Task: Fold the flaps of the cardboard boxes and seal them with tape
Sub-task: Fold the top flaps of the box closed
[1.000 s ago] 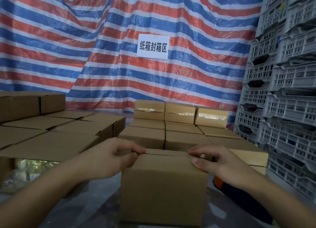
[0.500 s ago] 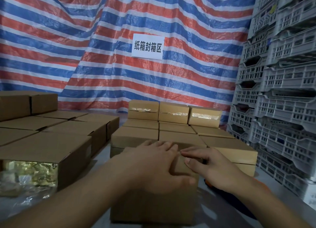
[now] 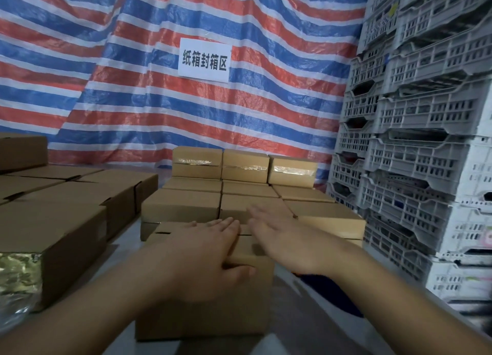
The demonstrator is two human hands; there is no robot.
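I have the working box (image 3: 202,301) directly in front of me, near centre, standing on the grey work surface (image 3: 314,328) just in front of the block of finished boxes. My left hand (image 3: 205,256) lies flat across its top with fingers straight and together and the thumb hooked over the near edge; my right hand (image 3: 282,237) is spread wide with fingers straight, low over the right side of the top, though I cannot tell whether it touches or hovers. I judge this box light and fairly stiff: plain corrugated card, rigid along the edges and corners but springy at the flaps, which will lift again if I ease off. The seam between the flaps shows as a dark slit just beyond my left fingertips, so I would keep pressing either side of it and grip the side walls if I need to shift the box, not the flap edges. The card looks dry and matte, not slippery, and no tape is visible on this top yet. Counting: one box under my hands; behind it a stack of sealed boxes (image 3: 245,192), three across, with three raised at the far row showing tape bands (image 3: 291,171); I count roughly nine tops. On the left, larger boxes (image 3: 53,232), at least five visible. Grey plastic crates (image 3: 426,141) stack high on the right, too many to count.
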